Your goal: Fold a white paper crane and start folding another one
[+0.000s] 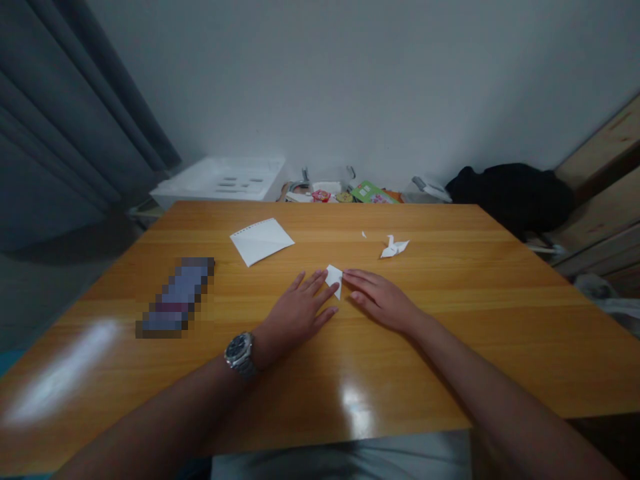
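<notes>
A small folded piece of white paper (334, 280) lies flat on the wooden table, between my two hands. My left hand (301, 308), with a metal watch (240, 353) on its wrist, is spread palm down, its fingertips resting on the paper's left side. At the paper's right edge, my right hand (381, 300) lies with its fingers stretched out and their tips touching it. A folded white paper crane (395, 247) sits beyond my right hand. Farther left lies a white sheet (262, 241) with a perforated edge.
A blurred-out dark rectangular object (175, 297) lies on the left of the table (450, 380). A tiny paper scrap (364, 235) is near the crane. Behind the far edge stand a white tray-like box (225, 177), a green booklet (373, 193) and a black bundle (510, 197).
</notes>
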